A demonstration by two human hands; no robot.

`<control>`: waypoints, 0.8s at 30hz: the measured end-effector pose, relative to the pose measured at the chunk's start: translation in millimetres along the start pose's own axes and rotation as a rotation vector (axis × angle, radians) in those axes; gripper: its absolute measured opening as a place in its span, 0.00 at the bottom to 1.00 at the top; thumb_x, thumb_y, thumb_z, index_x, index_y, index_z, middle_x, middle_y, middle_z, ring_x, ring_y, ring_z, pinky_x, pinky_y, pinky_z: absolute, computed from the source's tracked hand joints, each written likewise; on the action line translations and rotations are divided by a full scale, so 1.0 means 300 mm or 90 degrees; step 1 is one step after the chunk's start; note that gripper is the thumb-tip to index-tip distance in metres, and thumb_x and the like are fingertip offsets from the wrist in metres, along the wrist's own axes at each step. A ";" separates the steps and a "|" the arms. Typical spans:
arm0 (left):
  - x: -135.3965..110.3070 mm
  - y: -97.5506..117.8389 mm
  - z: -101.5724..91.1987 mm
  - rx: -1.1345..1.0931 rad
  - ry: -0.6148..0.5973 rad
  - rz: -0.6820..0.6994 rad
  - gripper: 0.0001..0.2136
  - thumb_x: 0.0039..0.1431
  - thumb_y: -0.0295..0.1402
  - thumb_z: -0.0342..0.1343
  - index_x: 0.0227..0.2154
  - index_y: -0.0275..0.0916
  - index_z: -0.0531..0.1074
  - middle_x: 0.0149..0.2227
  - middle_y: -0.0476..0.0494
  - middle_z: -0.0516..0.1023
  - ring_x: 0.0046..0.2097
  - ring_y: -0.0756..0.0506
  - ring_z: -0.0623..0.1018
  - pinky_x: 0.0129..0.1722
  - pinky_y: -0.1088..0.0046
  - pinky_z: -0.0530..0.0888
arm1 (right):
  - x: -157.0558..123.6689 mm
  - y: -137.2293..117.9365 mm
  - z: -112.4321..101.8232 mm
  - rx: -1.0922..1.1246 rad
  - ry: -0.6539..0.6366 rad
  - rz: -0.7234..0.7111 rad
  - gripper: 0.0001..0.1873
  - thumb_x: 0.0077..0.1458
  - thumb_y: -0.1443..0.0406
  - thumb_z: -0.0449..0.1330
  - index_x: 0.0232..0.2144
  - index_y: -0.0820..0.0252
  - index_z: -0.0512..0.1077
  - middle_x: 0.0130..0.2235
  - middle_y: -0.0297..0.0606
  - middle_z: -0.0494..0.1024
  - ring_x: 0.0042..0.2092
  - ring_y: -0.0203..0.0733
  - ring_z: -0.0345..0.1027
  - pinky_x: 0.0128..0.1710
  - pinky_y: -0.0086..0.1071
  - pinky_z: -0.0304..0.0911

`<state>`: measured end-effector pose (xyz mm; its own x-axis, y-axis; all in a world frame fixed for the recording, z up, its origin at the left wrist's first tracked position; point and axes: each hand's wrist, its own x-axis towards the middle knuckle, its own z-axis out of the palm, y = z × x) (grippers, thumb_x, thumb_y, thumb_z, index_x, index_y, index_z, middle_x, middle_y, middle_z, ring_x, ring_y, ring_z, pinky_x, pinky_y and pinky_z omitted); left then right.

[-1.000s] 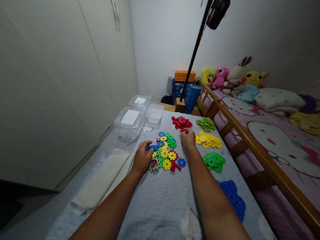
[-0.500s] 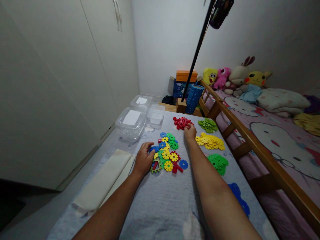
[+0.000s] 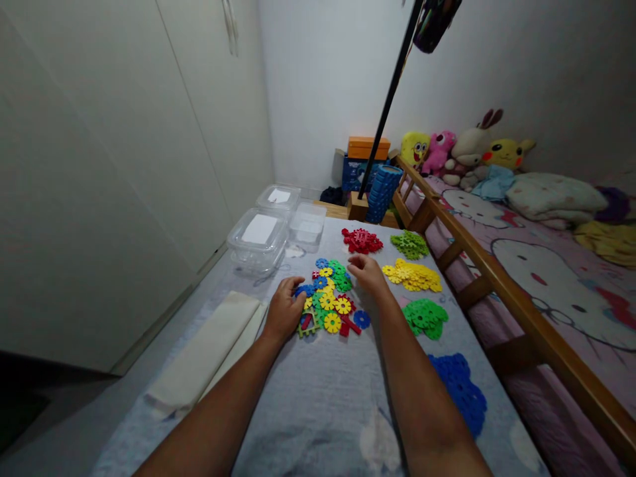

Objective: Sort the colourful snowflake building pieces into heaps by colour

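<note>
A mixed heap of flat plastic flower-shaped pieces in yellow, green, blue and red lies on the pale blue sheet. My left hand rests curled on the heap's left edge, fingertips on blue pieces. My right hand hovers at the heap's far right side, fingers loosely apart and empty. Sorted piles lie beyond and to the right: red, light green, yellow, green and blue.
Three clear plastic tubs stand at the far left of the sheet. A folded cream cloth lies left. A wooden bed rail runs along the right, with plush toys behind. A black pole stands ahead.
My right hand reached out to the red pile, then drew back to the mixed heap with nothing in it. My left hand stayed on the heap's left edge.
</note>
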<state>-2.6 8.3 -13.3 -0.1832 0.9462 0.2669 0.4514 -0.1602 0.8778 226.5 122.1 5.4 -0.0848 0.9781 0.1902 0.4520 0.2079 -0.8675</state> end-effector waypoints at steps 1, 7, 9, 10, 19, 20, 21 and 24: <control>0.000 0.000 0.000 -0.003 0.000 0.001 0.14 0.57 0.32 0.53 0.46 0.40 0.72 0.48 0.40 0.75 0.51 0.42 0.77 0.54 0.60 0.73 | -0.020 -0.017 0.012 -0.037 -0.033 -0.035 0.14 0.46 0.64 0.59 0.37 0.61 0.76 0.35 0.37 0.79 0.37 0.42 0.71 0.42 0.35 0.66; 0.001 0.000 -0.001 0.000 0.006 0.005 0.14 0.57 0.32 0.53 0.46 0.39 0.72 0.47 0.40 0.75 0.50 0.42 0.77 0.53 0.59 0.73 | -0.092 -0.107 0.099 -0.255 -0.163 -0.124 0.24 0.51 0.69 0.59 0.51 0.54 0.75 0.58 0.40 0.73 0.60 0.50 0.61 0.61 0.47 0.52; 0.001 0.000 -0.001 0.002 0.010 0.008 0.13 0.57 0.31 0.53 0.46 0.39 0.72 0.48 0.40 0.75 0.50 0.42 0.76 0.54 0.58 0.73 | -0.106 -0.122 0.126 -0.296 -0.173 -0.104 0.32 0.50 0.70 0.58 0.58 0.52 0.70 0.63 0.40 0.68 0.63 0.54 0.55 0.62 0.50 0.49; 0.000 0.000 -0.001 0.002 0.011 0.009 0.13 0.57 0.31 0.53 0.46 0.39 0.72 0.48 0.40 0.75 0.51 0.42 0.76 0.54 0.59 0.73 | -0.111 -0.126 0.136 -0.314 -0.179 -0.096 0.34 0.49 0.71 0.58 0.60 0.51 0.68 0.64 0.39 0.67 0.64 0.56 0.54 0.62 0.51 0.48; 0.001 -0.004 0.001 0.003 0.012 0.016 0.13 0.56 0.31 0.54 0.45 0.39 0.72 0.47 0.40 0.75 0.51 0.42 0.76 0.54 0.60 0.73 | -0.127 -0.144 0.130 -0.373 -0.197 -0.118 0.23 0.55 0.66 0.56 0.53 0.52 0.74 0.58 0.39 0.74 0.60 0.53 0.58 0.60 0.47 0.51; 0.001 -0.005 0.000 0.005 0.011 0.018 0.14 0.56 0.31 0.54 0.45 0.39 0.72 0.47 0.40 0.75 0.51 0.42 0.76 0.54 0.60 0.73 | -0.128 -0.145 0.128 -0.378 -0.193 -0.114 0.25 0.54 0.67 0.56 0.54 0.52 0.73 0.59 0.39 0.73 0.60 0.53 0.57 0.60 0.46 0.50; 0.001 -0.006 0.000 0.008 0.011 0.019 0.14 0.57 0.31 0.53 0.46 0.39 0.72 0.47 0.40 0.75 0.51 0.42 0.76 0.54 0.60 0.73 | -0.128 -0.145 0.128 -0.383 -0.189 -0.111 0.27 0.53 0.68 0.56 0.56 0.53 0.72 0.61 0.39 0.71 0.62 0.52 0.56 0.61 0.46 0.50; 0.000 -0.007 0.000 0.013 0.010 0.018 0.14 0.57 0.31 0.53 0.46 0.39 0.72 0.48 0.40 0.75 0.52 0.41 0.76 0.54 0.60 0.73 | -0.132 -0.139 0.132 -0.396 -0.186 -0.102 0.33 0.51 0.70 0.56 0.61 0.55 0.67 0.65 0.40 0.66 0.65 0.53 0.51 0.64 0.47 0.46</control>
<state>-3.5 8.6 -15.2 -0.1838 0.9366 0.2984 0.4750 -0.1811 0.8612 175.9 75.3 16.0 -0.3883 0.9173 0.0877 0.8300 0.3895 -0.3993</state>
